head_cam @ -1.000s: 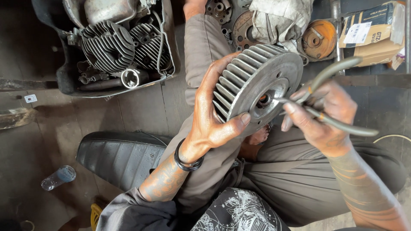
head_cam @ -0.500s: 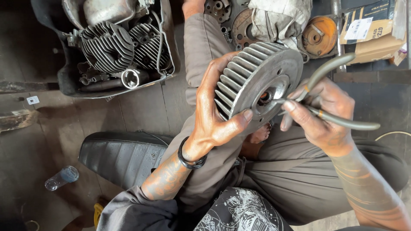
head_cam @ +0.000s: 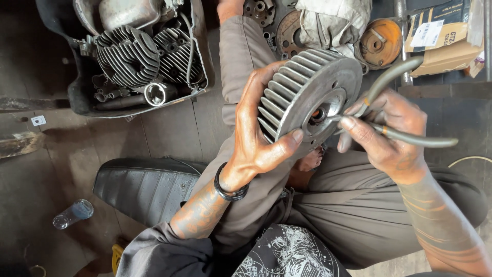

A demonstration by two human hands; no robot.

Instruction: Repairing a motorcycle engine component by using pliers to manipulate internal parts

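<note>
Two hands engaged: left hand (head_cam: pixel 256 143) gripped finned flywheel (head_cam: pixel 307 97) at nine o'clock; right hand (head_cam: pixel 384 136) clasped pliers (head_cam: pixel 405 102), tips in its hub.

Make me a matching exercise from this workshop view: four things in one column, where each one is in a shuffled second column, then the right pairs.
Things:
1. finned wheel
2. pliers
3. plastic bottle
4. finned engine cylinders

Places:
A. lying on the floor at lower left
B. inside the tray at upper left
C. gripped in the left hand
D. held in the right hand, tips at the wheel's hub

Pairs: 1-C, 2-D, 3-A, 4-B
</note>
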